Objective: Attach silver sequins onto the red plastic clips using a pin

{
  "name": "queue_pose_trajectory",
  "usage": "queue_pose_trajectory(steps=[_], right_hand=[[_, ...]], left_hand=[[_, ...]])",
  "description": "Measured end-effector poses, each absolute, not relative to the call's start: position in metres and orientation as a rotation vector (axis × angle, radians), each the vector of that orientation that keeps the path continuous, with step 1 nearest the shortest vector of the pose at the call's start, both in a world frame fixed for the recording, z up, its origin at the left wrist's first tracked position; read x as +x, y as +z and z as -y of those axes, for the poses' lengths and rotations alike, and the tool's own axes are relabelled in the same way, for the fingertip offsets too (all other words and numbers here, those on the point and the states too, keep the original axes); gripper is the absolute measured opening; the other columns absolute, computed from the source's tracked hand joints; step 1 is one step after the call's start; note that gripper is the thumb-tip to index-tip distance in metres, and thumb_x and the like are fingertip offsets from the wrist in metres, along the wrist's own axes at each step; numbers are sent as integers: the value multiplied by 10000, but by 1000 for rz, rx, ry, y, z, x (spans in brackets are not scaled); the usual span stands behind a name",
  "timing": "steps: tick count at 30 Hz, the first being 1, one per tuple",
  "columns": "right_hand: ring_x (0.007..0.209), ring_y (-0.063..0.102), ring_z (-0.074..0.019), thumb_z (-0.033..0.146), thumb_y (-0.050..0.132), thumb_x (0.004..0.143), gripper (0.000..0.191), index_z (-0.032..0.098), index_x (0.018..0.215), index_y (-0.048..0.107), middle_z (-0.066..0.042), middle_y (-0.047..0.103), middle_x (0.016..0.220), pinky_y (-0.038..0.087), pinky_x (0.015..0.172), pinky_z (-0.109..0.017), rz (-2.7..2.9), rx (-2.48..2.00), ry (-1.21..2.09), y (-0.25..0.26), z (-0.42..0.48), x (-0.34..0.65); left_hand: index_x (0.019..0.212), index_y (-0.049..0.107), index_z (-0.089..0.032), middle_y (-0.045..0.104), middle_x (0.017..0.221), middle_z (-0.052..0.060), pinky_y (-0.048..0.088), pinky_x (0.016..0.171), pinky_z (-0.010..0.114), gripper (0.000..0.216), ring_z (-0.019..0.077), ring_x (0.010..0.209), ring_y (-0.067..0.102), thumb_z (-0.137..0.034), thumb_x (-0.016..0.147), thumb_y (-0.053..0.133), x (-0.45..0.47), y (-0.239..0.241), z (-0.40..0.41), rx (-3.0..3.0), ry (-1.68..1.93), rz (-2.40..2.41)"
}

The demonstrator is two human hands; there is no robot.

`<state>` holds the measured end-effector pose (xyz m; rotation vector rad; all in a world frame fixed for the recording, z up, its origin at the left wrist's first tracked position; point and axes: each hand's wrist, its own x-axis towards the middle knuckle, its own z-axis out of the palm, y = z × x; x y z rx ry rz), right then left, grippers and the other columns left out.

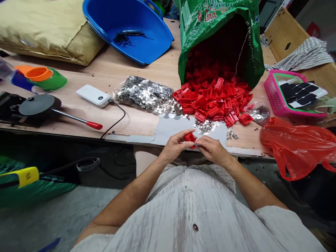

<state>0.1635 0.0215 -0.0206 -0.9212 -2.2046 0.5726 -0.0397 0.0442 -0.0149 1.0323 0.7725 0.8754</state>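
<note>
silver bits (145, 92) bagged on the surface (141, 122), ahead and left of the left hand (172, 146); then, gripped by it at the surface's near edge, a red plastic piece (189, 137), just right of the palm, long axis roughly near to far; then the right hand (211, 148), about as near, touching the piece, fingertips pinched together, contents too small to tell.
</note>
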Motion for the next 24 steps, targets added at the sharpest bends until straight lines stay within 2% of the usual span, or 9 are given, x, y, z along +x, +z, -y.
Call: queue_pose_trajectory(steps=[7, 11, 13, 17, 22, 24], right_hand=[[883, 648, -170, 173, 521, 945, 161, 229, 1070, 606, -52, 685, 928, 541, 770, -309, 2125, -890, 579, -20, -19, 162], [860, 644, -161, 162, 531, 942, 112, 214, 1014, 599, -54, 678, 906, 531, 753, -292, 2077, -900, 555, -14, -16, 161], [854, 637, -164, 173, 536, 940, 86, 213, 985, 598, -55, 672, 899, 525, 759, -295, 2032, -968, 515, -11, -18, 164], [861, 624, -186, 221, 509, 951, 111, 216, 975, 617, -59, 661, 903, 515, 784, -319, 1943, -1274, 386, -14, -31, 182], [997, 592, -249, 234, 506, 928, 301, 181, 1211, 598, -127, 600, 1075, 495, 899, -409, 1994, -1520, 327, -27, -46, 202], [977, 588, -242, 222, 468, 942, 357, 176, 1280, 574, -130, 573, 1061, 497, 892, -407, 2010, -1532, 338, -27, -42, 200]], left_hand=[[1189, 675, -206, 730, 968, 51, 512, 649, 239, 486, 139, 733, 653, -241, 718, 791, -39, -21, -42, 864, 866, -710], [1198, 662, -204, 732, 981, 71, 501, 604, 229, 498, 146, 729, 665, -264, 721, 790, -39, -22, -41, 804, 855, -707], [1202, 651, -202, 735, 988, 82, 512, 625, 236, 508, 164, 778, 675, -273, 719, 792, -39, -21, -41, 787, 863, -705], [1145, 631, -208, 726, 1027, 77, 540, 784, 316, 471, 194, 885, 683, -241, 707, 799, -40, -23, -42, 861, 929, -698], [1038, 642, -193, 686, 1048, 61, 490, 890, 312, 352, 172, 944, 637, -207, 715, 782, -43, -35, -50, 1286, 989, -790], [1050, 649, -191, 677, 1012, 50, 479, 887, 302, 331, 165, 924, 626, -215, 738, 757, -45, -39, -53, 1450, 950, -852]])
